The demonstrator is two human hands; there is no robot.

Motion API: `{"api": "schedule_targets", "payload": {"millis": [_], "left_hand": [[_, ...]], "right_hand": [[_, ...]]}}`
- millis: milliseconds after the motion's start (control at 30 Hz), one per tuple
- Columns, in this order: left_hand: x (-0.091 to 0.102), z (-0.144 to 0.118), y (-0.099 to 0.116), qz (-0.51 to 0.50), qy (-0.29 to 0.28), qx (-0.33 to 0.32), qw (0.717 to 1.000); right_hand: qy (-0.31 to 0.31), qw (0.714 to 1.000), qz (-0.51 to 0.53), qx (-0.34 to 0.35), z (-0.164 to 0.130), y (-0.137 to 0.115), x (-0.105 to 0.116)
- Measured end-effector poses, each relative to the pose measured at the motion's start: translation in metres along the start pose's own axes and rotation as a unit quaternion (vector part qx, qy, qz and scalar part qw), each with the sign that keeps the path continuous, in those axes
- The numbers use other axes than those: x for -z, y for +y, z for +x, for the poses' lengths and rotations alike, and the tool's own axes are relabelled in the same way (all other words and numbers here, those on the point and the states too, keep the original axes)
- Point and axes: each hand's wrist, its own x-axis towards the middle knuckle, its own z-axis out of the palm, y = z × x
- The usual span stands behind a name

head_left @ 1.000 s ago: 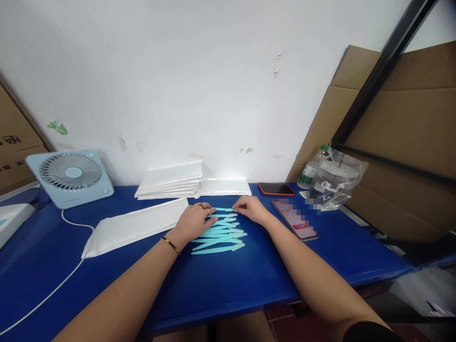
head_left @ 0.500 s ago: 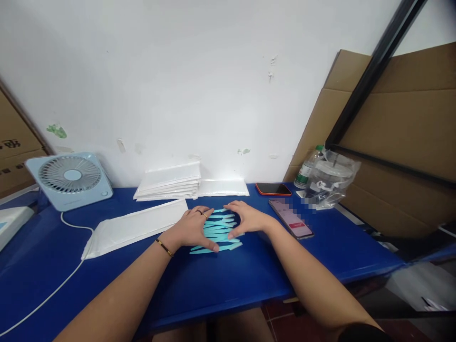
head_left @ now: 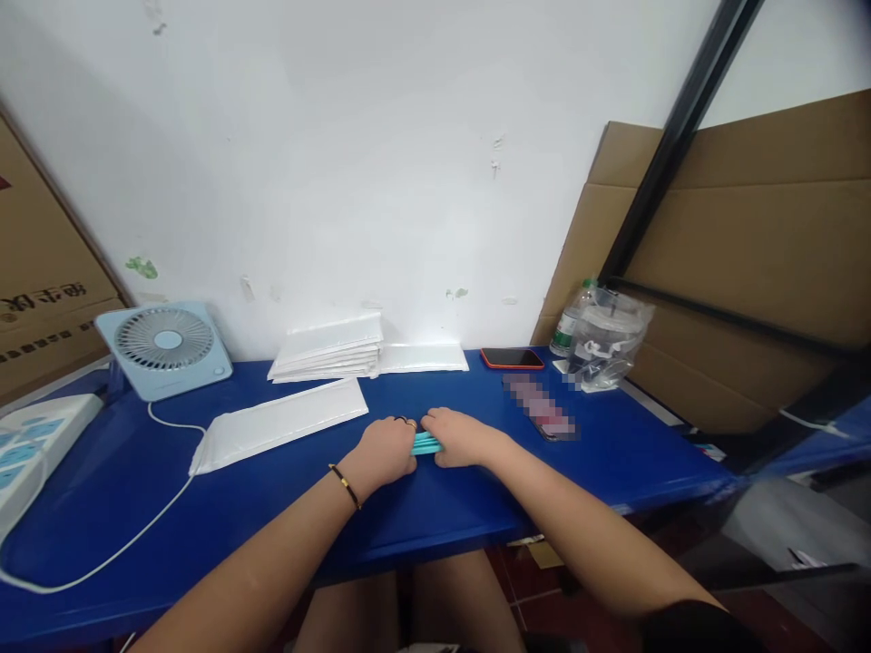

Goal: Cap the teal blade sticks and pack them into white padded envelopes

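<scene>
Several light-teal plastic sticks (head_left: pixel 426 443) lie bunched into one tight bundle on the blue table (head_left: pixel 476 508). My left hand (head_left: pixel 385 449) closes on the bundle's left end; a bracelet sits on that wrist and rings on the fingers. My right hand (head_left: pixel 461 438) closes on its right end. Only a short piece of teal shows between the two hands; the rest is hidden under my fingers.
A white padded envelope (head_left: pixel 286 423) lies left of my hands, with a stack of white envelopes (head_left: pixel 329 347) behind it by the wall. A small blue fan (head_left: pixel 163 346) and a power strip (head_left: pixel 34 444) sit far left. Two phones (head_left: pixel 537 406) and a bagged bottle (head_left: pixel 599 337) are on the right.
The teal sticks were spread out in a fan on the table; both hands have swept them together into one bundle held between them. The camera view has shifted right and down.
</scene>
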Motion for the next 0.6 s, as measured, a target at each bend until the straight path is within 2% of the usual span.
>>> {"api": "schedule_targets", "payload": {"millis": [100,167,267,367,400,467,533,600], "left_hand": [[-0.005,0.002,0.003,-0.030,0.021,0.008,0.999],[-0.007,0.004,0.004,-0.054,0.046,0.031,0.997],[-0.006,0.011,0.006,-0.180,0.117,0.060,0.975],[-0.006,0.021,0.011,-0.329,0.201,0.062,0.921],[-0.007,0.023,0.013,-0.360,0.217,0.061,0.905],[-0.010,0.027,0.016,-0.393,0.222,0.063,0.890],[-0.015,0.029,0.016,-0.399,0.202,0.060,0.893],[-0.018,0.029,0.014,-0.398,0.185,0.056,0.897]], "right_hand": [[-0.031,0.999,-0.023,-0.003,0.001,-0.001,0.013],[-0.028,0.998,-0.042,-0.023,0.000,-0.001,0.035],[0.041,0.999,-0.012,-0.027,-0.003,-0.002,0.080],[0.175,0.981,0.072,-0.029,0.000,-0.010,0.113],[0.200,0.975,0.095,-0.021,0.003,-0.014,0.117],[0.208,0.971,0.115,0.005,0.011,-0.023,0.114],[0.178,0.979,0.094,0.018,0.017,-0.031,0.104],[0.164,0.984,0.074,0.003,0.019,-0.034,0.094]]}}
